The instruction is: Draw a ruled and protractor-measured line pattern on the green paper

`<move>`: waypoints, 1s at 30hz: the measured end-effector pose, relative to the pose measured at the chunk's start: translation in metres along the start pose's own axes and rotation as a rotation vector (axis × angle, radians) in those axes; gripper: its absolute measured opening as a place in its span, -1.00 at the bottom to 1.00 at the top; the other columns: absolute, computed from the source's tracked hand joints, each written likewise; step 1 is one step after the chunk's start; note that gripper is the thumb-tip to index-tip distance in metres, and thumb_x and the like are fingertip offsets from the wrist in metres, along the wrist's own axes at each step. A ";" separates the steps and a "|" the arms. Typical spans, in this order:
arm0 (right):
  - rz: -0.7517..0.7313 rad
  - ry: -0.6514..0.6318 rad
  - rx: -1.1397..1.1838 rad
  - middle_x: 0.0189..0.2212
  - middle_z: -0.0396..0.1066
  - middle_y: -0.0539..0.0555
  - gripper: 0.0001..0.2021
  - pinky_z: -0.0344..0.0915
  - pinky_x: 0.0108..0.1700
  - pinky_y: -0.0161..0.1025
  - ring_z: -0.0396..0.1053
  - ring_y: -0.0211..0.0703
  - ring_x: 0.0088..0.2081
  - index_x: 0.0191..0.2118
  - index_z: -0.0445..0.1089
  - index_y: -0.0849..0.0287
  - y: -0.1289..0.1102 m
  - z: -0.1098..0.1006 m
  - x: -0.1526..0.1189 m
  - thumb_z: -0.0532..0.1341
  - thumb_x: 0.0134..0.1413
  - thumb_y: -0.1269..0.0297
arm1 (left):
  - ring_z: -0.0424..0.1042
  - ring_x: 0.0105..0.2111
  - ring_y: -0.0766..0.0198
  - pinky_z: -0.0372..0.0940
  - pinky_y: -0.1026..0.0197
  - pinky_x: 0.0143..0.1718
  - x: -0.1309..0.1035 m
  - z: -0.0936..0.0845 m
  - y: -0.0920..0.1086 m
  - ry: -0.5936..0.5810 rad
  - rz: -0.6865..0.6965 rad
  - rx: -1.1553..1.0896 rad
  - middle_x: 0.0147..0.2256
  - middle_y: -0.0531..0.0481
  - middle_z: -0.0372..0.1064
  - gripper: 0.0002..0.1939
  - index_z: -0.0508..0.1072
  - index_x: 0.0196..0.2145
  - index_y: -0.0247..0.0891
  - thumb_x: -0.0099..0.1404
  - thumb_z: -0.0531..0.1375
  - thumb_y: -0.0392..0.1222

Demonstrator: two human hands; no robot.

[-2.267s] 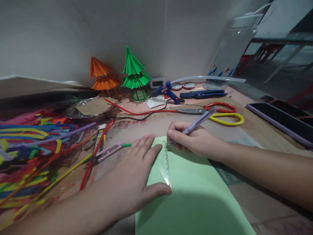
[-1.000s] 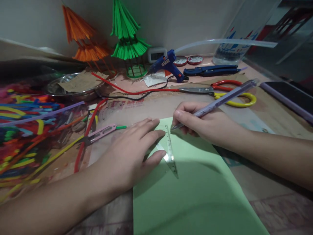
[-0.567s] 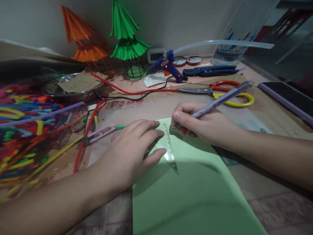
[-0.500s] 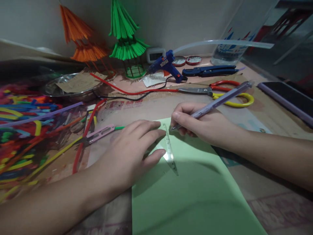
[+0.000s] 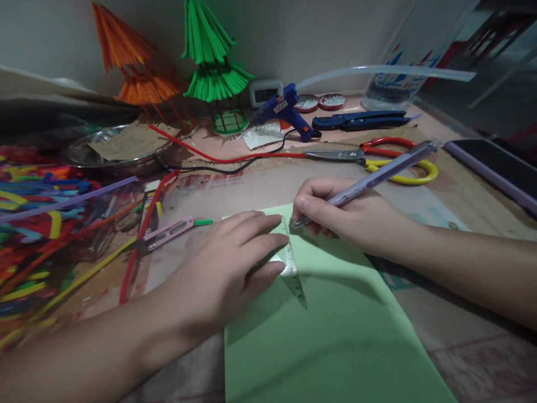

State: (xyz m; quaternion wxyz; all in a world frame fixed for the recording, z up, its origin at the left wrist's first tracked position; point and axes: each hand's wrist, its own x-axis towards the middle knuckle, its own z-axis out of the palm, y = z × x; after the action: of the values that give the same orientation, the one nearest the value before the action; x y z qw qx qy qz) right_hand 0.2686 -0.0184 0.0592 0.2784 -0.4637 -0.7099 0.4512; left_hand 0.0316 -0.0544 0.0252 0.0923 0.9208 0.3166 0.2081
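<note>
A sheet of light green paper [image 5: 335, 336] lies in front of me. On its upper part rests a clear set square [image 5: 293, 280], its long edge pointing toward me. My left hand [image 5: 239, 263] lies over the set square with fingers stretched out and fingertips on it, hiding much of it. My right hand [image 5: 335, 207] grips a pale purple pen [image 5: 373, 173], its tip close to the paper just right of the set square's edge. The curled lower fingers of that hand are partly hidden.
Behind the paper lie scissors [image 5: 335, 156] with red and yellow handles, a blue glue gun [image 5: 289, 112] and dark blue pliers [image 5: 361, 120]. Colourful pipe cleaners [image 5: 33, 240] and a pink craft knife [image 5: 170, 235] are left. A phone [image 5: 495, 168] lies right; green [image 5: 218, 84] and orange [image 5: 138, 84] towers stand behind.
The view has shifted slightly. The fingers of my left hand sit a little lower on the set square. My right hand still holds the pen in nearly the same place.
</note>
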 end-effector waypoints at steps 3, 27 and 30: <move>-0.007 -0.003 -0.001 -0.59 0.39 -0.07 -0.70 0.10 -0.53 -0.29 0.26 -0.29 -0.56 -0.42 0.40 0.11 -0.001 0.000 0.000 0.18 0.30 0.08 | 0.44 0.17 -0.06 0.40 -0.16 0.15 0.000 0.000 0.001 0.000 -0.001 0.001 0.19 -0.22 0.46 -0.74 0.49 0.11 -0.23 0.56 0.16 -0.15; 0.054 -0.017 -0.061 -0.55 0.39 -0.04 -0.71 0.19 -0.45 -0.30 0.31 -0.23 -0.49 -0.38 0.43 0.11 -0.001 -0.002 -0.001 0.19 0.24 0.02 | 0.47 0.13 -0.08 0.43 -0.17 0.10 0.002 0.000 0.003 0.015 -0.018 -0.015 0.16 -0.22 0.48 -0.76 0.51 0.09 -0.23 0.52 0.19 -0.21; 0.052 -0.029 -0.061 -0.55 0.38 -0.04 -0.70 0.19 -0.46 -0.30 0.31 -0.22 -0.49 -0.37 0.42 0.11 -0.001 -0.002 -0.001 0.16 0.25 0.02 | 0.47 0.15 -0.09 0.43 -0.19 0.12 0.001 0.001 0.003 0.012 -0.018 -0.017 0.18 -0.21 0.49 -0.76 0.52 0.09 -0.22 0.52 0.19 -0.22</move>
State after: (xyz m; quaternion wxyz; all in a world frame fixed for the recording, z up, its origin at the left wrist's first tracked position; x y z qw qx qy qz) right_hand 0.2703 -0.0191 0.0613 0.2420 -0.4838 -0.7150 0.4429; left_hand 0.0343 -0.0558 0.0259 0.0999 0.9159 0.3235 0.2155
